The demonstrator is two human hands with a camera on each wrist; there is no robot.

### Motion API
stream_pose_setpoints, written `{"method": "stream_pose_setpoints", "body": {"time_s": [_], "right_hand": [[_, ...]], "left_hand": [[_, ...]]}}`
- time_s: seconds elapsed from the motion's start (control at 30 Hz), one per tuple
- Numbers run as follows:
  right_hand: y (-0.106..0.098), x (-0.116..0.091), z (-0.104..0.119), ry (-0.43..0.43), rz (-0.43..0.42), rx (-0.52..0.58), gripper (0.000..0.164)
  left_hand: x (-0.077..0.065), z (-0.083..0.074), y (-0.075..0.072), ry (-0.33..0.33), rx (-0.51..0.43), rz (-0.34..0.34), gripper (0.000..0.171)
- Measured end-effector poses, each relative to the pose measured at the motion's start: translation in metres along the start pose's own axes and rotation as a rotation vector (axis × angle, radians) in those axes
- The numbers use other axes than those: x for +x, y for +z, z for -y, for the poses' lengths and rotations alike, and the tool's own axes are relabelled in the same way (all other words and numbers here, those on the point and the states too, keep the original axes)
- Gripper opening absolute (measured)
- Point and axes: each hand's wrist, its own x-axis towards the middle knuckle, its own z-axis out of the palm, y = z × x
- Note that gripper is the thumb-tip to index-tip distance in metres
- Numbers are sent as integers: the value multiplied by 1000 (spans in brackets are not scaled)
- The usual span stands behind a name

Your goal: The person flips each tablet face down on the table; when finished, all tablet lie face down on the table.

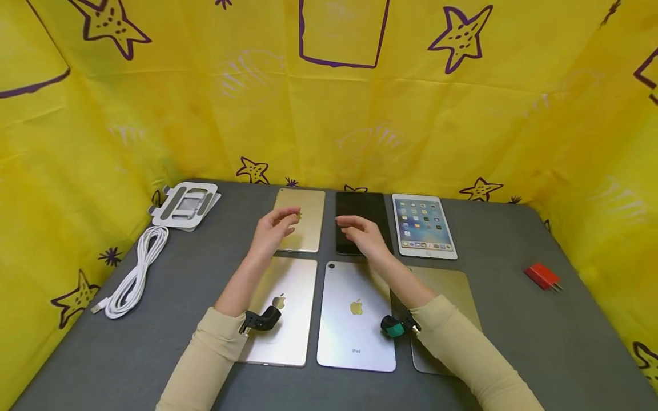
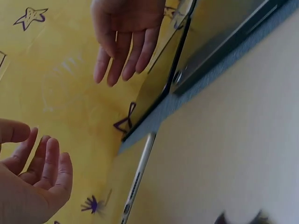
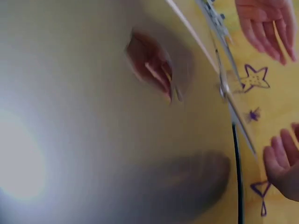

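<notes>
My left hand (image 1: 273, 229) hangs over the gold-backed tablet (image 1: 309, 228) at the back left, fingers relaxed and holding nothing. Over the black-screened tablet (image 1: 367, 204) hovers my right hand (image 1: 362, 233), also without anything in it. A white tablet (image 1: 424, 225) with a lit home screen lies at the back right. In front lie a tablet with a pale back (image 1: 293, 334), a silver tablet (image 1: 354, 342) and a grey-backed tablet (image 1: 454, 288), partly hidden by my right arm. Both wrist views show loosely bent fingers on the left hand (image 3: 268, 21) and right hand (image 2: 131, 35).
At the left are a coiled white cable (image 1: 135, 282) and a folded white-and-grey stand (image 1: 186, 204). A red plug adapter (image 1: 542, 275) lies on the right of the dark grey table (image 1: 519, 342). Yellow cloth (image 1: 329, 120) with starfish drawings surrounds the back and sides.
</notes>
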Motion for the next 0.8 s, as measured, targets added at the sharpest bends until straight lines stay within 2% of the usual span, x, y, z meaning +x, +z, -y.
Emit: {"method": "stream_pose_setpoints", "body": {"time_s": [0.13,0.27,0.43,0.67,0.8], "right_hand": [[-24,-6,1,14,-127,-1,32],[-47,-12,2,76,-198,-20,38],[-65,-19,1,149,-178,-7,45],[-72,-29,-4,229,-121,-47,53],[-71,-31,-7,241,-94,-65,58]], "left_hand": [[-2,0,29,-49,-157,11,35],[-2,4,53,-146,-200,77,44],[-5,6,70,-243,-194,133,54],[-9,10,81,-295,-207,172,59],[-10,13,83,-307,-218,191,57]]}}
